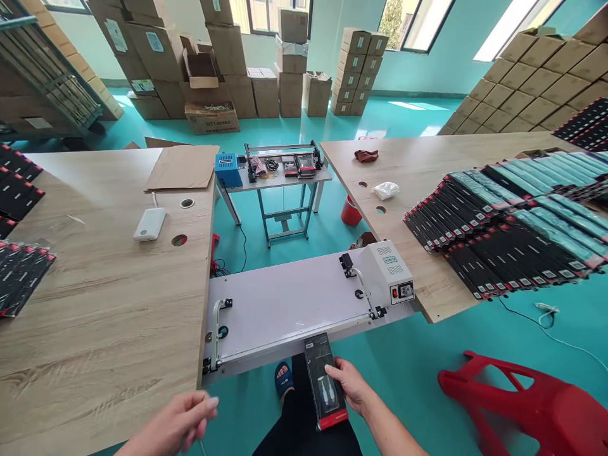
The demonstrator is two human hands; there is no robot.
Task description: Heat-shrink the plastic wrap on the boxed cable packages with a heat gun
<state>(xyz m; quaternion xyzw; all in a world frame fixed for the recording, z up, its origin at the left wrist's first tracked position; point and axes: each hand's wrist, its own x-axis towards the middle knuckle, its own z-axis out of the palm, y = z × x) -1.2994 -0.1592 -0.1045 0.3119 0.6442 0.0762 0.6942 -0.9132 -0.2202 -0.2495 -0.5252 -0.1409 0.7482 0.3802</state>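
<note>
The right hand (348, 380) is pinching the pack (320, 379), thumb on top, by the front edge of the machine (285, 301); holding it level seems wise. The left hand (183, 419) is hovering, fingers curled; whether pinching anything, I cannot tell.

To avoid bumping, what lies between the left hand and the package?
Between left hand and package, the head view shows floor, a blue slipper and black trousers.

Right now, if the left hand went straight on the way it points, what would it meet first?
Probably the black package in the right hand, though depth is unclear. The blue slipper also lies near that line in the picture, but looks lower, down by the floor.
</note>
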